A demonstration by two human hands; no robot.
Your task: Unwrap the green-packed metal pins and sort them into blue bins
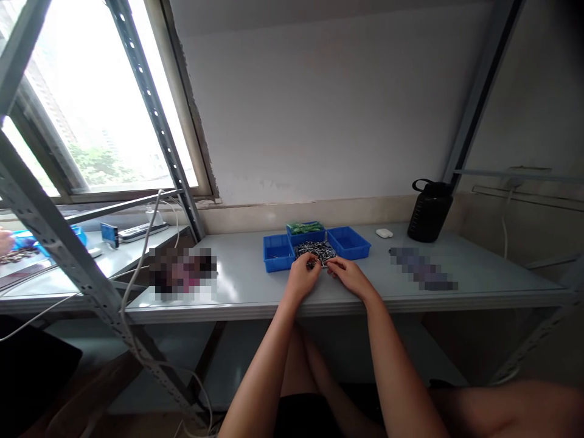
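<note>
A pile of small metal pieces (314, 248) lies between blue bins on the grey table (246, 289). At the front edge of the pile is my left hand (305, 275), its fingers curled and pressed together over some pieces. Just to its right, my right hand (349, 275) has its thumb and fingertips pinched together; whatever they hold is too small to name. The left blue bin (279, 263) has a few thin pieces in it. Green items (305, 228) fill the back bin (319, 236). The right blue bin (350, 243) shows no contents.
A black bottle (429, 212) and a white case (384, 233) stand at the back right. Blurred items lie at both table ends. On the left are a metal shelf post (150, 97), a white cable (145, 243) and another table with a phone (109, 235). Part of another person's hand shows far left.
</note>
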